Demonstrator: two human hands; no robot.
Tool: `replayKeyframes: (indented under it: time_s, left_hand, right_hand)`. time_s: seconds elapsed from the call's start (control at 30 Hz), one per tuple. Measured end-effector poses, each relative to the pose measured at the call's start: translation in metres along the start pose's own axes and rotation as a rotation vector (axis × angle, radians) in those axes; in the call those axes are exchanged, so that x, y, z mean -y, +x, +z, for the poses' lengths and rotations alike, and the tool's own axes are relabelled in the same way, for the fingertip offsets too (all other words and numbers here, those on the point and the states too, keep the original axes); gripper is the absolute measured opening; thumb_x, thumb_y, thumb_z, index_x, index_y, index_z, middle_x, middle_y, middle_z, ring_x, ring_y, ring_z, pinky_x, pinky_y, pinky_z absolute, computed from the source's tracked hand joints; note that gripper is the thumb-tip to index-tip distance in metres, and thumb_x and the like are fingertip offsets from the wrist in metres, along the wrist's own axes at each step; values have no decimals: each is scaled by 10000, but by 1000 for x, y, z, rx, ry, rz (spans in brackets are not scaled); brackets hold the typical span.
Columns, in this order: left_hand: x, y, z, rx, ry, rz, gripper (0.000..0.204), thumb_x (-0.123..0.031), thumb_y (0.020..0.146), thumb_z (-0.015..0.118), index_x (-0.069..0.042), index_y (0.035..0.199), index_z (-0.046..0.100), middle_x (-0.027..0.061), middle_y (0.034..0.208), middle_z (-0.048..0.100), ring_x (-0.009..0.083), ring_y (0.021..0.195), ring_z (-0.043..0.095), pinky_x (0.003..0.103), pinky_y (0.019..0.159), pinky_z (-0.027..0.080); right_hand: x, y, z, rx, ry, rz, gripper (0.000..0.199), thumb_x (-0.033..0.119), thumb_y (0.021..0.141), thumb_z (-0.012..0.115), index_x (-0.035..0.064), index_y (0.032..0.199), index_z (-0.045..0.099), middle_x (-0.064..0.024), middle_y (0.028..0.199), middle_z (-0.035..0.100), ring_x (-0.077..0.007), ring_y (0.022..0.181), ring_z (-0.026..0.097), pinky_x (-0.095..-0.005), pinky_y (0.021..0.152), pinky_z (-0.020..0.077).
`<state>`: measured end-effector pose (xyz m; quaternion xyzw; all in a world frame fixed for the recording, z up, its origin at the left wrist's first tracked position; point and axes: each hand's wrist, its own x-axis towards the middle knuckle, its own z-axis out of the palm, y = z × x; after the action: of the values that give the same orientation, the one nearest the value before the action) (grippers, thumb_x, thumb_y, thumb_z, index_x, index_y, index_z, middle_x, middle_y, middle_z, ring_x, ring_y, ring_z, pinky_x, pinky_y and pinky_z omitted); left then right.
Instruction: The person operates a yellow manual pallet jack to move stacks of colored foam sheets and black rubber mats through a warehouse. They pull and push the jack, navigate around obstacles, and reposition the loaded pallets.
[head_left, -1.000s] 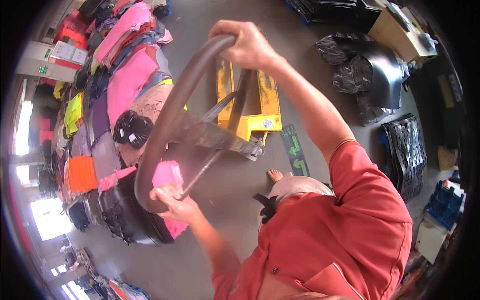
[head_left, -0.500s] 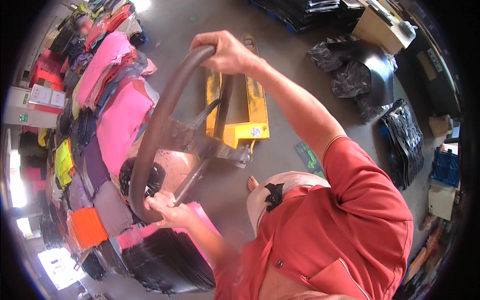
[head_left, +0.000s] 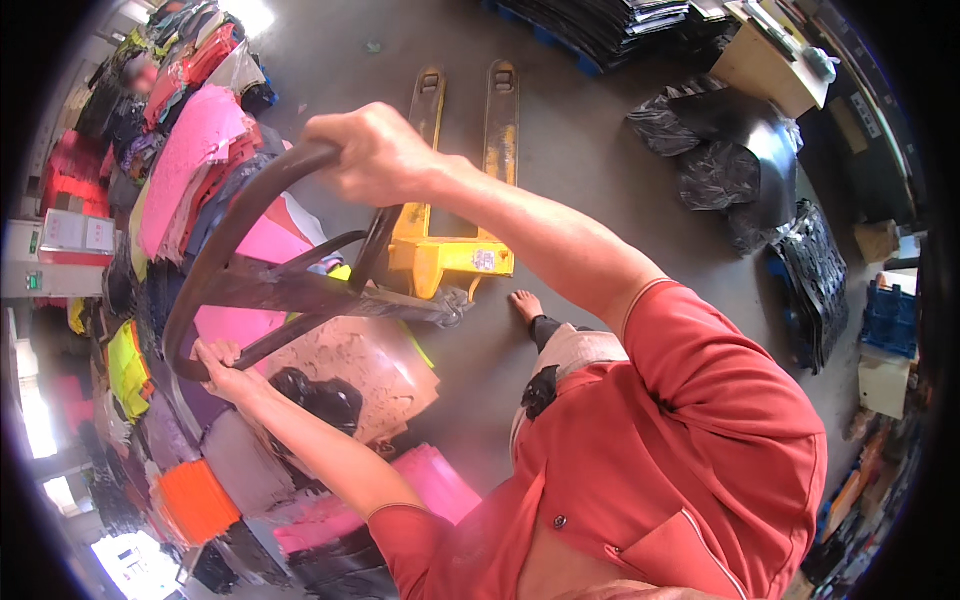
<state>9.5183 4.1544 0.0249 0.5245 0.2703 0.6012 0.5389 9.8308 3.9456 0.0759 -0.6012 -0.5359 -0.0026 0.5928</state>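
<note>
1. Right hand (head_left: 370, 158), head view: fingers curled around the upper end of the looped handle (head_left: 207, 255).
2. Left hand (head_left: 228, 372), same view: wrapped around the lower end of the loop, by the strut; its far side is hidden.
3. Location: the yellow pallet jack (head_left: 440, 257) stands on the grey floor (head_left: 575, 135) ahead of the person, forks (head_left: 502, 135) pointing away.
4. Step in hand, judged from the grip: steering the jack by its handle. Next move calls for an even two-handed turn or pull, with the foot (head_left: 525, 304) well apart from the jack.
5. Left edge: pink sheets (head_left: 195, 160), tan sheets (head_left: 365, 360) and a black bag (head_left: 325, 400) appear behind the handle and left forearm; contact cannot be judged. Limit swing here.
6. Right edge: black bundles (head_left: 720, 175) and stacked black sheets (head_left: 812, 290) lie well apart from the forks.
7. Open room: floor shows beyond the fork tips and between forks and bundles.
</note>
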Motion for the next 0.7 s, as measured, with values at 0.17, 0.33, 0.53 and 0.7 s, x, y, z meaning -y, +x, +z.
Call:
replayKeyframes:
  time_s: [0.17,0.33,0.53,0.7]
  left_hand:
    - [27,30,33,-35,29,69,192,-126,1003,606,-76,844,511,-56,620,285,64,536,290,251,522,259]
    - [61,97,53,-200,108,155,173,-114,990,623,-69,866,511,-56,604,281,63,525,284,257,509,262]
    - [111,236,38,-162,82,88,198,-104,968,651,-53,855,497,-47,619,270,79,550,281,279,544,276]
    - [160,348,47,-104,31,93,213,-51,969,635,-63,806,497,-45,629,273,81,565,287,279,556,290]
  right_hand:
    - [-84,100,21,99,93,-13,182,114,720,672,67,894,698,-170,713,650,-365,679,643,-433,639,507]
    - [-153,203,77,213,129,-44,176,177,710,664,70,845,700,-172,710,643,-356,690,642,-442,646,505]
    - [-208,275,151,142,123,-79,150,162,698,659,63,808,683,-175,691,634,-361,674,643,-448,629,503]
    - [-245,334,192,71,71,-68,128,137,696,655,73,805,678,-162,664,621,-353,649,640,-433,606,504]
